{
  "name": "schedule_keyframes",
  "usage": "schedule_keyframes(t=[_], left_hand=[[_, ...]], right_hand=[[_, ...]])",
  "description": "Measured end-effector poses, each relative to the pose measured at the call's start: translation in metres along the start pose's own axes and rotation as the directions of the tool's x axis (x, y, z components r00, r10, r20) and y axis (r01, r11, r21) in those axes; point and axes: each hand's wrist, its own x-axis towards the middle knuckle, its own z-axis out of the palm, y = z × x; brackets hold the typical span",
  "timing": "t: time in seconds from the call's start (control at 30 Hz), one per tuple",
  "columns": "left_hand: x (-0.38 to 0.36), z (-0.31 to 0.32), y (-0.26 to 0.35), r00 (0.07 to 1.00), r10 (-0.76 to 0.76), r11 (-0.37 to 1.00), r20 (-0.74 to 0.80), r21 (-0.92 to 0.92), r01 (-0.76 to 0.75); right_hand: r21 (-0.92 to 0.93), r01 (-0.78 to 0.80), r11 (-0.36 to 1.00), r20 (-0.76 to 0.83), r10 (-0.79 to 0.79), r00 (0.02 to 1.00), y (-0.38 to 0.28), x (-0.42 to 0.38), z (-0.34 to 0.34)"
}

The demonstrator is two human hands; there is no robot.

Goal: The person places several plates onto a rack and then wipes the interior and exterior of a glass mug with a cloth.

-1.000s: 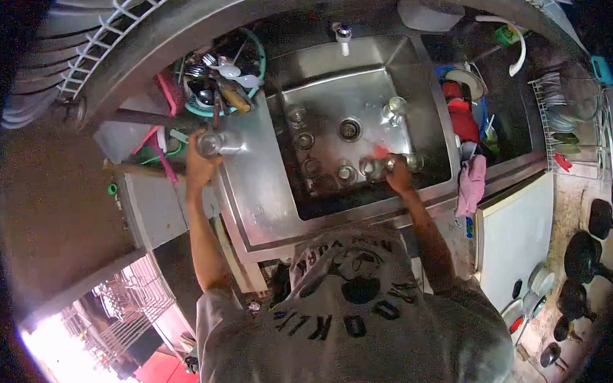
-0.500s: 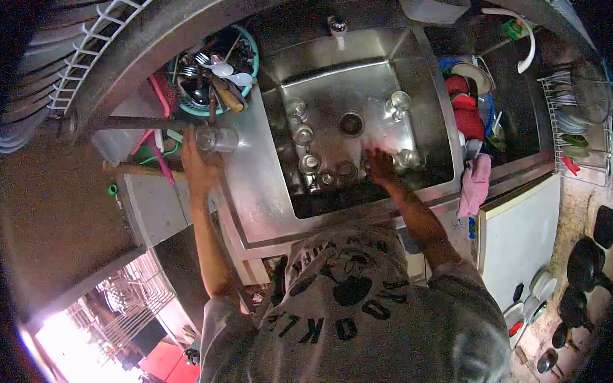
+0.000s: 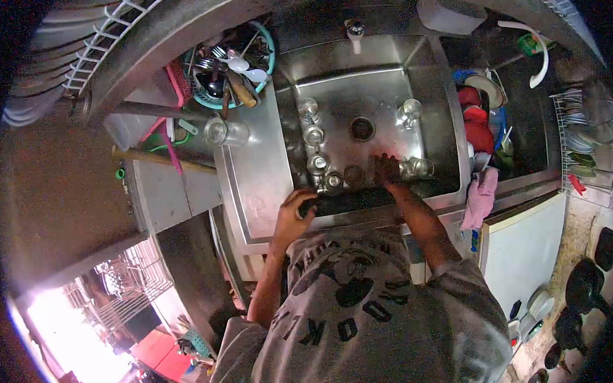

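My left hand [image 3: 295, 215] is over the front left rim of the sink [image 3: 288, 145], fingers curved and thumb apart, with nothing in its grasp. Low in the basin is my right hand [image 3: 387, 170], dim in the shadow, its fingers apart and pointing toward the drain [image 3: 362, 128]. Close beside it on the right are glass mugs [image 3: 419, 167]. More glasses line the basin's left side, among them one glass [image 3: 308, 109] at the back and another [image 3: 318, 164] nearer the front. A clear glass jar [image 3: 227, 132] lies on the left counter.
A teal basket [image 3: 209, 99] of cutlery sits at the back left, near the tap [image 3: 355, 34]. The right-hand sink holds red and blue dishes [image 3: 478, 128]. A pink cloth [image 3: 481, 199] hangs over the front edge. A dish rack [image 3: 578, 141] stands at far right.
My left hand has let go of the glass jar on the left counter and moved right to the sink's front rim. My right hand stays low in the basin.
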Motion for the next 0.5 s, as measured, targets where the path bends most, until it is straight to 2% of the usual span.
schedule_keyframes(t=[0.03, 0.1, 0.13, 0.17, 0.2, 0.23, 0.27, 0.3, 0.33, 0.37, 0.4, 0.43, 0.47, 0.5], left_hand=[[-0.002, 0.007, 0.003, 1.0, -0.016, 0.998, 0.017, -0.058, 0.017], [-0.002, 0.02, 0.012, 0.999, 0.033, 0.998, 0.015, -0.057, -0.032], [-0.001, 0.026, 0.015, 0.997, 0.077, 0.996, 0.018, -0.047, -0.076], [0.0, 0.032, 0.018, 0.996, 0.089, 0.995, 0.019, -0.055, -0.088], [0.002, 0.039, 0.018, 0.999, 0.035, 0.992, 0.035, -0.119, -0.031], [0.004, 0.046, 0.018, 0.998, -0.016, 0.983, 0.057, -0.181, 0.026], [0.007, 0.059, 0.006, 0.998, -0.001, 0.983, 0.064, -0.185, 0.013], [0.012, 0.076, -0.015, 0.999, -0.035, 0.925, 0.024, -0.377, 0.041], [0.018, 0.087, -0.024, 0.997, -0.077, 0.83, -0.006, -0.555, 0.061], [0.022, 0.09, -0.016, 0.998, -0.064, 0.829, -0.003, -0.557, 0.051], [0.026, 0.093, -0.009, 0.991, -0.125, 0.708, 0.057, -0.695, 0.129], [0.029, 0.094, 0.002, 0.976, -0.177, 0.559, 0.13, -0.803, 0.208], [0.029, 0.095, 0.013, 0.953, -0.215, 0.389, 0.213, -0.877, 0.284], [0.029, 0.096, 0.026, 0.953, -0.208, 0.392, 0.219, -0.875, 0.286]], right_hand=[[-0.012, 0.002, 1.0, -0.001, -0.002, 1.0, -0.014, 0.022, -0.05], [0.088, -0.036, 0.995, 0.193, 0.018, 0.981, -0.038, 0.01, -0.162], [0.076, -0.041, 0.996, 0.188, 0.026, 0.982, -0.038, 0.006, -0.167], [0.126, -0.079, 0.989, 0.044, 0.074, 0.996, -0.035, 0.001, -0.172], [0.18, -0.11, 0.978, -0.099, 0.129, 0.987, -0.033, -0.005, -0.178], [0.17, -0.12, 0.978, -0.107, 0.139, 0.984, -0.033, -0.013, -0.19], [0.376, -0.073, 0.924, -0.178, 0.15, 0.972, -0.036, -0.023, -0.211], [0.559, -0.003, 0.829, -0.25, 0.172, 0.953, -0.039, -0.032, -0.23], [0.552, -0.005, 0.834, -0.261, 0.178, 0.949, -0.044, -0.039, -0.243], [0.735, 0.025, 0.678, -0.249, 0.235, 0.94, -0.051, -0.048, -0.253], [0.874, 0.062, 0.482, -0.223, 0.285, 0.932, -0.058, -0.055, -0.263], [0.982, 0.005, 0.189, -0.063, 0.305, 0.95, -0.064, -0.063, -0.274], [0.982, 0.007, 0.191, -0.067, 0.313, 0.948, -0.072, -0.071, -0.289], [1.0, 0.016, -0.007, -0.014, 0.292, 0.956, -0.08, -0.078, -0.304]])
